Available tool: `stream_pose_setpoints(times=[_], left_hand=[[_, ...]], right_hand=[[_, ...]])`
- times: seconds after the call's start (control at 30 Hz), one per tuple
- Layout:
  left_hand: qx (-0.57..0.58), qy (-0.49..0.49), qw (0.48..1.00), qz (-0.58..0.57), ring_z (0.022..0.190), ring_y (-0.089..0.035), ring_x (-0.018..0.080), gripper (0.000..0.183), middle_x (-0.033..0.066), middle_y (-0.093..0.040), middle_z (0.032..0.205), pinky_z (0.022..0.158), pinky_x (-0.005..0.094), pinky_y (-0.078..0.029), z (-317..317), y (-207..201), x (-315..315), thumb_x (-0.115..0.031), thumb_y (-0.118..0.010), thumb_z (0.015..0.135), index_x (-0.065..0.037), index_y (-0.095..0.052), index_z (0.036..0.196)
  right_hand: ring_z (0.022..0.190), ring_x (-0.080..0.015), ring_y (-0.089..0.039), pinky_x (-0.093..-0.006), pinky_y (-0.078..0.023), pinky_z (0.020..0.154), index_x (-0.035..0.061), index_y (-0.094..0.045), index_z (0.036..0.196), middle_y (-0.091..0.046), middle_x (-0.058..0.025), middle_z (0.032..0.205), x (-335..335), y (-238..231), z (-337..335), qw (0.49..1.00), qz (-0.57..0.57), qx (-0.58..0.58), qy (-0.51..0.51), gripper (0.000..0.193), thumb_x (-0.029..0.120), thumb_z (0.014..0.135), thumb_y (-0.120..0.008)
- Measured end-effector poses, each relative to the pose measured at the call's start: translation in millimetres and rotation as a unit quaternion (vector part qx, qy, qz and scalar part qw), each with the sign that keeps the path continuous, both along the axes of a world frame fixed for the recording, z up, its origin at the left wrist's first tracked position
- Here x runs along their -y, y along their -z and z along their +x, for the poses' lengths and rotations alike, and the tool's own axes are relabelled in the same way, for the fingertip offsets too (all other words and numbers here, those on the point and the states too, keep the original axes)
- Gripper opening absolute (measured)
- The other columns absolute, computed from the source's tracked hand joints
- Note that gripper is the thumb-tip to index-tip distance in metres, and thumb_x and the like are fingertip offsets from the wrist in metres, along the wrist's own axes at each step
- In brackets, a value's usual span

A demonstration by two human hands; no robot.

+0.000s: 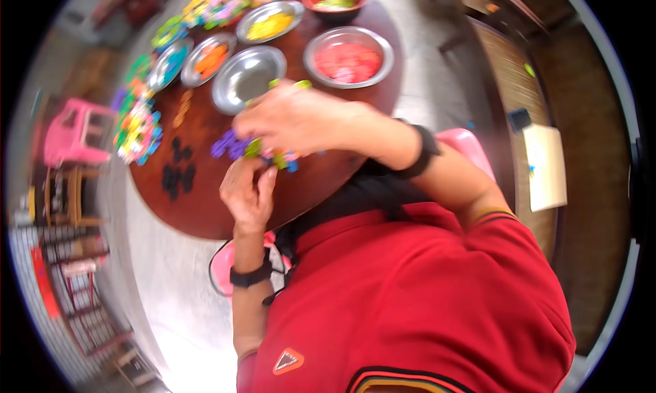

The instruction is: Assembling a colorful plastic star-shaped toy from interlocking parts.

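Both hands pinched a string of small coloured pieces (256, 149) over the near edge of the round brown table (205, 208), the left hand (247, 191) below, the right hand (294, 116) curled above, and a slackened pinch could likely have spilled pieces to the floor.

red short-sleeved shirt (424, 290), striped sleeve trim, triangular chest badge (288, 360); black band on each wrist (425, 152).

Round dark wooden table (205, 208) — metal bowls (248, 76) of coloured pieces, black pieces (176, 176), bright assembled chains (139, 128).
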State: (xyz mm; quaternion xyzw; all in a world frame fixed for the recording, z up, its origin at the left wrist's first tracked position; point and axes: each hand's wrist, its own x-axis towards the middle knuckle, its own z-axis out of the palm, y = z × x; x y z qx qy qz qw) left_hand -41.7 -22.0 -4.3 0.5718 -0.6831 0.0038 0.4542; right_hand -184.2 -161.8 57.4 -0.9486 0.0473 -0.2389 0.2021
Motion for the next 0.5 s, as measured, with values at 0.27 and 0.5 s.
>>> stream_pose_setpoints(times=[0.27, 0.5], left_hand=[[-0.062, -0.113, 0.991, -0.030, 0.084, -0.059, 0.0287, 0.025, 0.0124, -0.058, 0.091, 0.075, 0.0363, -0.049, 3.3, -8.0, 8.8, -0.012, -0.069, 0.081, -0.003, -0.060, 0.103], [-0.036, -0.107, 0.994, -0.010, 0.076, -0.058, 0.0284, 0.010, 0.0065, -0.059, 0.078, 0.069, 0.0391, -0.046, 1.4, -2.9, 9.6, -0.010, -0.069, 0.080, -0.008, -0.060, 0.085]], right_hand=[[0.073, -0.0317, -0.060, -0.0388, -0.047, 0.068, 0.0020, -0.061, 0.089, -0.061, -0.0116, 0.082, 31.6, -22.8, -64.4, 0.988, 0.024, 0.066, 0.138, 0.012, 0.008, 0.079, -0.063], [0.078, -0.0296, -0.061, -0.0368, -0.046, 0.070, -0.0001, -0.061, 0.091, -0.060, -0.0128, 0.081, 20.6, -8.0, -78.4, 0.986, 0.101, -0.026, 0.130, 0.012, 0.006, 0.081, -0.062]])
